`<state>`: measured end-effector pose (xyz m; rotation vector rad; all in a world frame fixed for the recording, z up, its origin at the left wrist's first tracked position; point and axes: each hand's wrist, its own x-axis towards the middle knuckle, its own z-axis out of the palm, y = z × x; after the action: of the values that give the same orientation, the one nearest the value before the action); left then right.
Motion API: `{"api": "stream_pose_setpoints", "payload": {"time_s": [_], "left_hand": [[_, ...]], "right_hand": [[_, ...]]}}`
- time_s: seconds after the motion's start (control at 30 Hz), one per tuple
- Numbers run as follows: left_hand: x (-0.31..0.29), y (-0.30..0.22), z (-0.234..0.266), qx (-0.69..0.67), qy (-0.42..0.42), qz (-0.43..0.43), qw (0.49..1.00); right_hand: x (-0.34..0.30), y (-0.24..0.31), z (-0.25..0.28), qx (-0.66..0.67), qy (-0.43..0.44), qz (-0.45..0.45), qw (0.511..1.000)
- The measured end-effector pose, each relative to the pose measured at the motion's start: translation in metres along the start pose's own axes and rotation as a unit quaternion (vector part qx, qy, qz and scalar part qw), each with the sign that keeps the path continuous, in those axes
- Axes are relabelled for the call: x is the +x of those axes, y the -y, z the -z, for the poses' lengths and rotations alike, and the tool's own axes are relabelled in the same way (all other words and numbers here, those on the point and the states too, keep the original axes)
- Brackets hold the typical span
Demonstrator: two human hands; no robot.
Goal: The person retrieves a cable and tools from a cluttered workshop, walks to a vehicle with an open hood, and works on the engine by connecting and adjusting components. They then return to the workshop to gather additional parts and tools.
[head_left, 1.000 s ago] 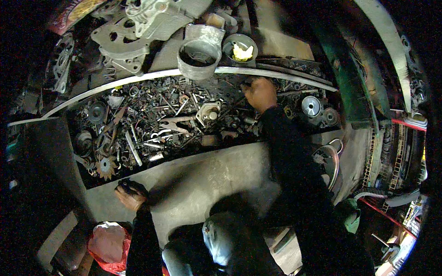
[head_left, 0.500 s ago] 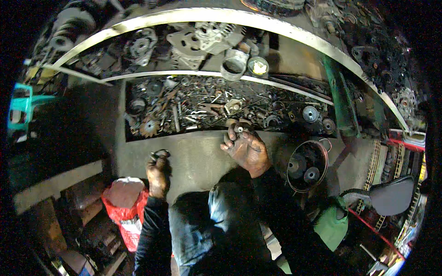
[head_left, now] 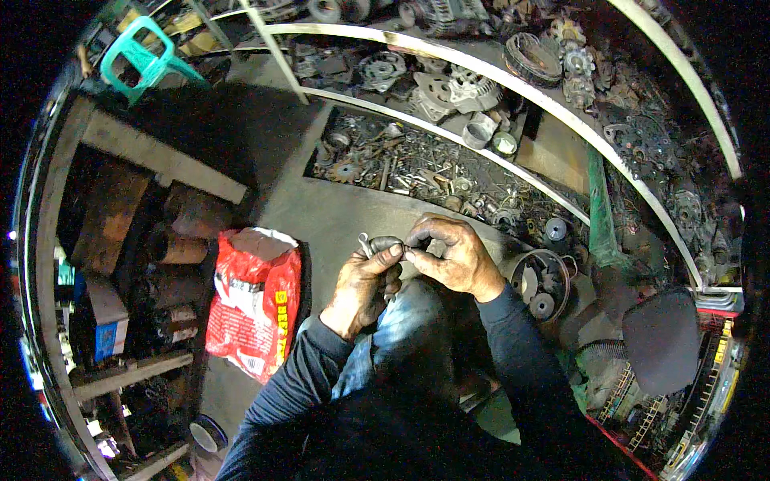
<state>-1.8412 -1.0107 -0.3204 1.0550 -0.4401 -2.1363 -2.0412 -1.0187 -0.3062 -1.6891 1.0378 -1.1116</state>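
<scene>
Both of my hands meet above my knees, fingertips touching. My left hand (head_left: pixel 362 282) is closed around a small metal wrench (head_left: pixel 365 243), whose bright end sticks up past the fingers. Thumb and forefinger of my right hand (head_left: pixel 455 258) pinch together against the left fingertips; whatever sits between them is too small and too covered to make out. Beyond the hands lies a floor tray (head_left: pixel 365 191) full of loose nuts, bolts, gears and other greasy metal parts.
At my left stands a red bag (head_left: pixel 255 309), near a wooden shelf (head_left: pixel 132 377). A round tub (head_left: pixel 566 276) holding pulleys is at my right, with a dark padded seat (head_left: pixel 662 341) beyond. A metal rack rail (head_left: pixel 473 64) crosses ahead; a green plastic chair (head_left: pixel 144 60) stands far left.
My hands, apart before, have come together over my knees. The right hand has turned from palm-up to a pinch. The view has swung left, showing more of the red bag and chair.
</scene>
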Motion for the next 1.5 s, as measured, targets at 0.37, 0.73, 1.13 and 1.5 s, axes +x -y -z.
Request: {"api": "stream_pose_setpoints", "payload": {"time_s": [0.37, 0.73, 1.13, 1.5], "left_hand": [[-0.224, 0.012, 0.052, 0.089, 0.009, -0.125, 0.988], [-0.362, -0.020, 0.089, -0.128, 0.037, -0.079, 0.988], [-0.531, -0.136, 0.091, -0.051, -0.232, -0.114, 0.965], [-0.666, -0.177, 0.074, -0.369, -0.197, -0.213, 0.883]], "right_hand": [[-0.094, 0.164, -0.143, -0.095, -0.038, 0.125, 0.987], [-0.078, 0.300, -0.224, -0.123, 0.103, 0.082, 0.984], [0.037, 0.438, -0.322, -0.118, 0.383, 0.081, 0.912], [0.099, 0.588, -0.421, 0.018, 0.609, 0.001, 0.793]]}}
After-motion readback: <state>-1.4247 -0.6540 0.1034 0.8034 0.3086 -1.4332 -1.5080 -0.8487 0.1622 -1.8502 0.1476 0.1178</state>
